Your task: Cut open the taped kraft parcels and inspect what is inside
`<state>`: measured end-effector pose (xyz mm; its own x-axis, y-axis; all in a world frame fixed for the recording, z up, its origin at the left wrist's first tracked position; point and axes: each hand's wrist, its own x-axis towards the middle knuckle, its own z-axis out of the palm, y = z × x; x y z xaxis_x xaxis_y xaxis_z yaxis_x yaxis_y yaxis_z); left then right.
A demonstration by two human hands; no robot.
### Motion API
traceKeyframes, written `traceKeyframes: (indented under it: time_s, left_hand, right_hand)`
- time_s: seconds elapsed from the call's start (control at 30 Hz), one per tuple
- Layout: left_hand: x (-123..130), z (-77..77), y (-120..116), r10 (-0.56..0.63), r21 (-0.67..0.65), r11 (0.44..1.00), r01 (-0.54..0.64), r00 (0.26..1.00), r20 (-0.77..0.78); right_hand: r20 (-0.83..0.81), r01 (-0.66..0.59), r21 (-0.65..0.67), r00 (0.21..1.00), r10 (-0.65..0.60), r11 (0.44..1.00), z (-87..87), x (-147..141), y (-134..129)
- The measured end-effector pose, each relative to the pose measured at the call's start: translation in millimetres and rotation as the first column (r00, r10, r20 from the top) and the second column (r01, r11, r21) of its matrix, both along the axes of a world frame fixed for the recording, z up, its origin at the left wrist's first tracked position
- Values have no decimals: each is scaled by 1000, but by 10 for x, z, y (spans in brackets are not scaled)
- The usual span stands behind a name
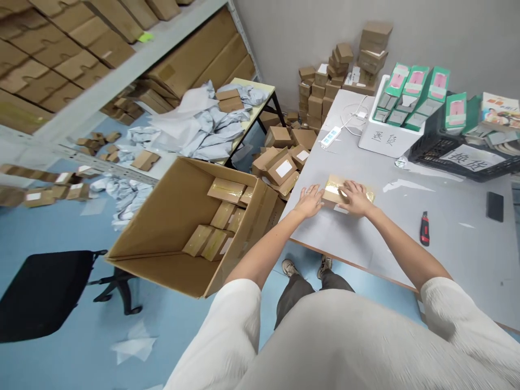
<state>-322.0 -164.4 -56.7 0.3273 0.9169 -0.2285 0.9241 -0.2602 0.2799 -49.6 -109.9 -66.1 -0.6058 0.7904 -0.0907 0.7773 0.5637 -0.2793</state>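
Taped cardboard parcel [345, 190]: laid flat on the grey table [398, 238], right of the frame's centre, long axis running roughly left to right.
Right hand [356, 198]: placed on top of it, fingers spread apart, not clamped – the nearer hand.
Left hand [309, 200]: set at its left end, fingers apart, tips at the edge.
Nearby: a red box cutter [424, 228] is seen to the right.

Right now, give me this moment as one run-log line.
left hand: at edge of taped cardboard parcel | right hand: on parcel | surface: grey table | nearby: red utility knife, open carton
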Motion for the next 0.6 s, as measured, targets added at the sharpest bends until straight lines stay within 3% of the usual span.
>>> traceKeyframes:
  time_s: [0.3,0.6]
  left_hand:
    - [-1001,33,-594,262,-17,965,-262,965,-20]
    - [-2265,-96,-1405,596,-17,802,-596,803,-11]
  right_hand:
    - [-96,-205,-35,975,201,978,31,-1203,-14]
    - [-124,-435,-72,897,425,898,27,-2603,-73]
